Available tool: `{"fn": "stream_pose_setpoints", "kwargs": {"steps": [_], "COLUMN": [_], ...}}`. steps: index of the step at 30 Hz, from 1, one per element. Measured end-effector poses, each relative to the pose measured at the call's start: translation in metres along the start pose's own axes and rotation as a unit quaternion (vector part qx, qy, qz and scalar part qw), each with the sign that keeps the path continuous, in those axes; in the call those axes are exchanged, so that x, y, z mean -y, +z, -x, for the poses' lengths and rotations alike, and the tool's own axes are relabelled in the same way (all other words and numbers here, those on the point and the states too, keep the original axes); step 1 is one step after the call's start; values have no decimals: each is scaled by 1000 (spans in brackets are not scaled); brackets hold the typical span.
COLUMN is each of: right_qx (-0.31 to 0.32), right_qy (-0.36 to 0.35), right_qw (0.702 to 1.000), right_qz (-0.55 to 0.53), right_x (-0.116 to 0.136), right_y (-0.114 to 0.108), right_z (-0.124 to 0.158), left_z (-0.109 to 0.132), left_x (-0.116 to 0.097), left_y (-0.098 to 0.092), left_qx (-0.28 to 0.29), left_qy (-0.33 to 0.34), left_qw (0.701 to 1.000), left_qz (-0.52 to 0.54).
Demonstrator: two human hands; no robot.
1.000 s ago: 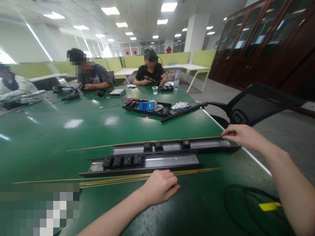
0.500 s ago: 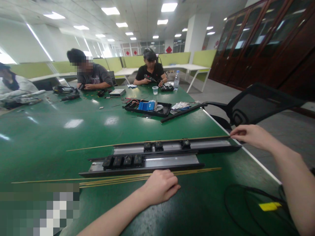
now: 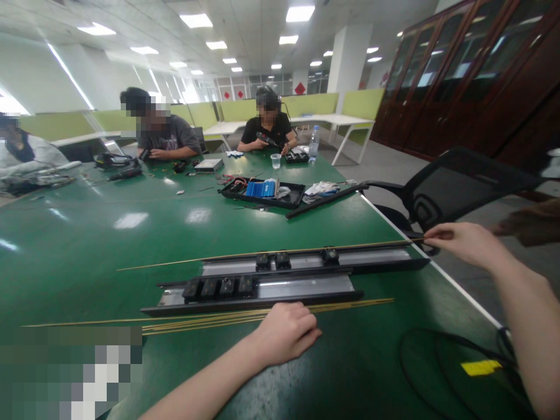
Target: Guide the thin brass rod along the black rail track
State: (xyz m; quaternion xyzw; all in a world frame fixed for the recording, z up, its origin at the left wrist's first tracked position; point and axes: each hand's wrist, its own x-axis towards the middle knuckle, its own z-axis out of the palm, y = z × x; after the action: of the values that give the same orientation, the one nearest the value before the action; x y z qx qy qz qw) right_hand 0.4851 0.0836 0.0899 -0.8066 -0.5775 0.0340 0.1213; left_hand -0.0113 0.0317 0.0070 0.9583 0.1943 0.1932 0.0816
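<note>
Beyond the table's right edge, my right hand (image 3: 464, 245) pinches the end of a thin brass-coloured rod (image 3: 175, 263). That rod runs left along the far side of the longer metal rail (image 3: 367, 256), which has dark sides and carries three small black blocks (image 3: 282, 260). Nearer to me lies a shorter rail (image 3: 301, 288) with several black blocks (image 3: 226, 286) grouped at its left part. My left hand (image 3: 286, 329) rests on the table with curled fingers, against a bundle of similar rods (image 3: 196, 322). Whether its fingers grip anything is hidden.
On the green table (image 3: 144, 239), a black tray (image 3: 262, 201) holds a blue finned piece, with gloves (image 3: 321, 191) beside it. A dark bar (image 3: 324, 202) lies near a mesh chair (image 3: 464, 186). Black cable (image 3: 406, 361) coils at lower right. Co-workers (image 3: 268, 125) sit across.
My right hand has moved slightly right, while the rod's far left tip stays at about the same spot. A blurred brown shape has appeared at the right edge. My left hand has not moved.
</note>
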Motion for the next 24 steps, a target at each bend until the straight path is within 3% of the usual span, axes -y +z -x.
{"fn": "stream_pose_setpoints", "kwargs": {"steps": [9,24], "right_qx": [-67,-85], "right_qy": [68,172], "right_qw": [994,979], "right_qz": [58,69], "right_x": [-12,-25], "right_y": [-2,1], "right_z": [5,8], "left_z": [-1,0], "left_x": [-1,1], "left_y": [-1,3], "left_qx": [-7,-4], "left_qy": [5,2], "left_qw": [1000,1000], "left_qz": [0,3]}}
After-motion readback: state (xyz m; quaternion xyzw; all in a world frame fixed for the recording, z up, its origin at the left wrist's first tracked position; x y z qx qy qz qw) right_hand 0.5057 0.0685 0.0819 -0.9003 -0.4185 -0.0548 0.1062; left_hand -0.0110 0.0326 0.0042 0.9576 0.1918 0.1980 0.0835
